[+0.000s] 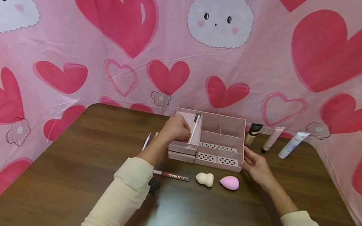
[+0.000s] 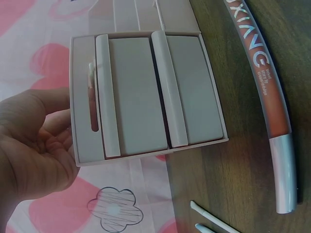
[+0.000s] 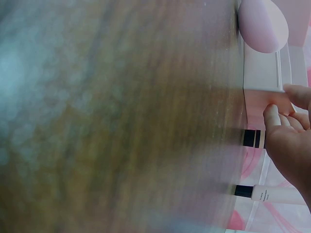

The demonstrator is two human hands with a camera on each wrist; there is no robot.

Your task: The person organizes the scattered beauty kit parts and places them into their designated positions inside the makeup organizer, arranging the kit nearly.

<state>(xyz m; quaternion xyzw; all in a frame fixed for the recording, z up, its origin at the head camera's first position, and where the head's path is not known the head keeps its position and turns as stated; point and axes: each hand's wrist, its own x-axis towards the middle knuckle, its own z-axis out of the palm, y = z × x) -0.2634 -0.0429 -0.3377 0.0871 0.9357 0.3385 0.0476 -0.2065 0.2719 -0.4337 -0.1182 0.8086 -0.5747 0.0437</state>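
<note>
Sleeves, left hand in organizer, grip unclear, right hand unclenched, touching organizer's side

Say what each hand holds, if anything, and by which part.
Left hand: cannot tell, fingertips hidden beside the makeup brushes. Right hand: holds nothing visible; it touches the right side of the pink makeup organizer.

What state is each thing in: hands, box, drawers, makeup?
Box, upright, open-topped
Left hand, fingers curled, at the left compartment; grip unclear
Right hand, touching the box's right side
Brushes, slanted, inside the left compartment
Drawers, both shut
Tubes, all three upright
Lip gloss, lying flat, capped
Beige sponge, lying on its side
Pink sponge, lying on its side
Sticks, lying, partly hidden
</note>
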